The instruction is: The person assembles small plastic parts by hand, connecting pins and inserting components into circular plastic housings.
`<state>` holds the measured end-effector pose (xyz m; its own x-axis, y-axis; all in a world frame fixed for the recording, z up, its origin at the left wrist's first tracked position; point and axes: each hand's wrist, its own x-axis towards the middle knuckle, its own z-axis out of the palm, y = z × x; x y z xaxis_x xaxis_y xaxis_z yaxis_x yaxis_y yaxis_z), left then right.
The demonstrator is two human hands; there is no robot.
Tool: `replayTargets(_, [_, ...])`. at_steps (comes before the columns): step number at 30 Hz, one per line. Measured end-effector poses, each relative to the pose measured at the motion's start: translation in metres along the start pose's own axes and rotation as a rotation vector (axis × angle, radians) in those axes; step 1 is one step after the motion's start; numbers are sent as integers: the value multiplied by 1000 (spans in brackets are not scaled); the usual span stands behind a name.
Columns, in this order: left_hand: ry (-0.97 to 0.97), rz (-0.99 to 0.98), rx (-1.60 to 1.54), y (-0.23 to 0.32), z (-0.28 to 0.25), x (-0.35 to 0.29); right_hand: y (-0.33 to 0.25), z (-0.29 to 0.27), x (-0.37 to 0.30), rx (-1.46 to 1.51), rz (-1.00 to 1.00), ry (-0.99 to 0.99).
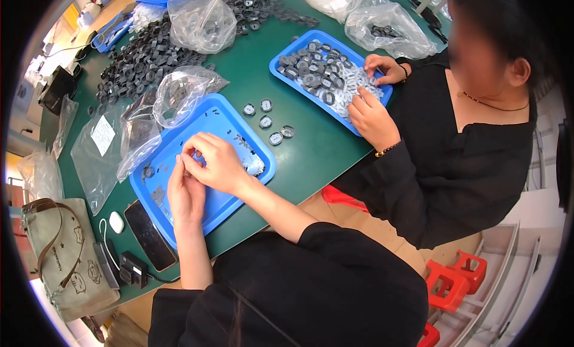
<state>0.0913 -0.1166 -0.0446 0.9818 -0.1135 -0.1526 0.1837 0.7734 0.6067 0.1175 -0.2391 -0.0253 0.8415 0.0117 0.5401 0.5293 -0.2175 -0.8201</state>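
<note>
My left hand [188, 197] and my right hand [214, 160] meet above a blue tray [219, 204]. The left fingers point upward, drawn close together at the tips. My right thumb and index finger pinch close against them. Whatever lies between the fingertips is too small or hidden to make out. Small black parts [244, 145] are scattered on the tray's far right side. Flat grey pieces [158, 195] and a few round dark parts [148, 170] lie at its left. Several round grey-black parts [265, 121] sit on the green table just beyond the tray.
At right, a co-worker in black handles parts in another blue tray [317, 106]. A large heap of dark round parts [143, 63] and clear plastic bags [202, 21] cover the far table. A phone [149, 234], white case [116, 222], black device [133, 269] and bag [69, 257] lie left.
</note>
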Motion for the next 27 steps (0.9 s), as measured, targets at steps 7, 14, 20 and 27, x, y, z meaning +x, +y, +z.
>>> replayTargets(7, [19,-3,47,0,0,-1,-1,-1,0,-4,43,9])
replayTargets(14, [21,-21,24,3,-1,0,-3,-2,0,-20,22,15])
replayTargets(20, [-24,-34,10,2,-3,1,1,-2,1,-36,36,31])
replayTargets(27, [-29,-45,40,3,1,-1,-1,-2,-1,-6,63,35])
